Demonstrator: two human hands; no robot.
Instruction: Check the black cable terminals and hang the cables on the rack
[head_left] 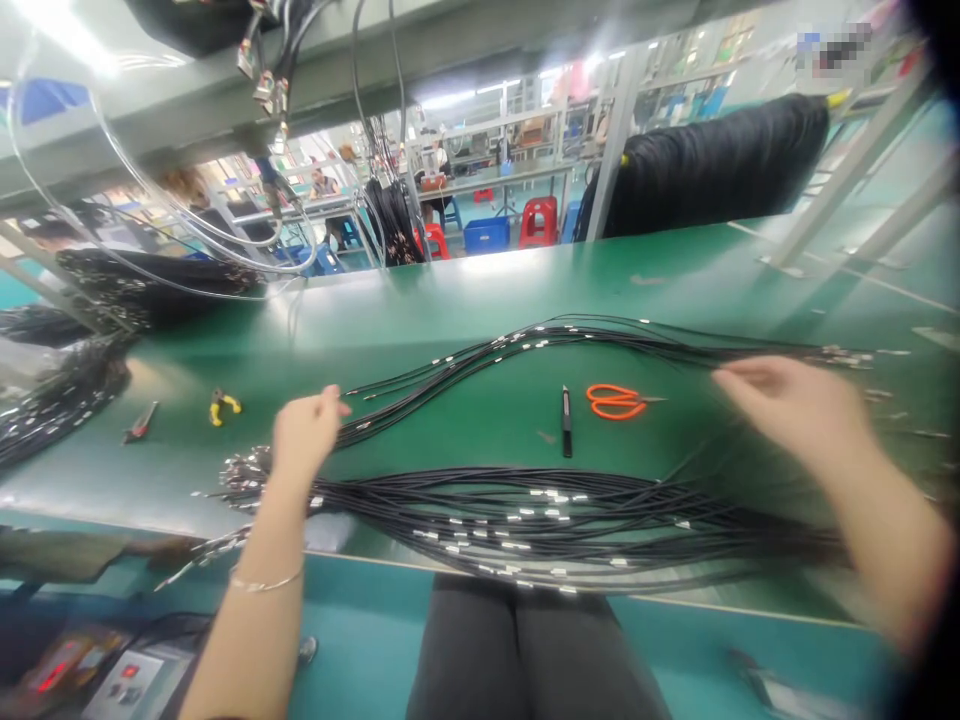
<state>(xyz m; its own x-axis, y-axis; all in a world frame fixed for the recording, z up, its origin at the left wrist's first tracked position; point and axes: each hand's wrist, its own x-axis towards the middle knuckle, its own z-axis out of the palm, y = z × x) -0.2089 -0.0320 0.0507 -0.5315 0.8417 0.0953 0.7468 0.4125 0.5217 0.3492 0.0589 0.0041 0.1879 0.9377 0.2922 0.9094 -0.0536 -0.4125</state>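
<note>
Two bundles of thin black wires with metal ends lie on a green workbench (465, 300). The far bundle (525, 345) arcs across the middle; the near bundle (525, 515) lies along the front edge. My left hand (304, 430) is closed in a pinch on the left ends of the far wires. My right hand (787, 400) is at the right, fingers pinched together at the far bundle's other end; it is motion-blurred.
Orange scissors (615, 401) and a black knife (567, 420) lie between the bundles. Yellow pliers (223, 405) and a red-handled tool (140, 422) lie at left. More wire heaps (67, 395) sit far left. Cables hang overhead; red stools stand beyond.
</note>
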